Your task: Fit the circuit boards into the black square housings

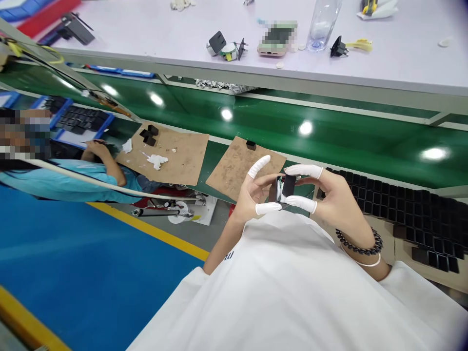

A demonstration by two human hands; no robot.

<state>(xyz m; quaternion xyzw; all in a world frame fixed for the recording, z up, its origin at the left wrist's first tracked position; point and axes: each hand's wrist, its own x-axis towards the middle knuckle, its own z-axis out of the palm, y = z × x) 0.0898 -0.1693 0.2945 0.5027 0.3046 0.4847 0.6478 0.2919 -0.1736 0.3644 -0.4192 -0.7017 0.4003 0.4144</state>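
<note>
My left hand, with white finger cots on its thumb and raised index finger, grips one side of a small black charger. My right hand pinches the black casing on the other side between thumb and finger, both in white cots. Between the two black parts a gap shows white and a bit of green, like a circuit board. My left hand's remaining fingers are partly hidden behind the charger. Under the hands lies a brown cardboard sheet with a small black casing at its far edge.
Rows of black casings stand at the right. On the raised shelf are opened charger parts, a phone, a clear bottle and a black plug. A co-worker in a turquoise shirt sits at the left.
</note>
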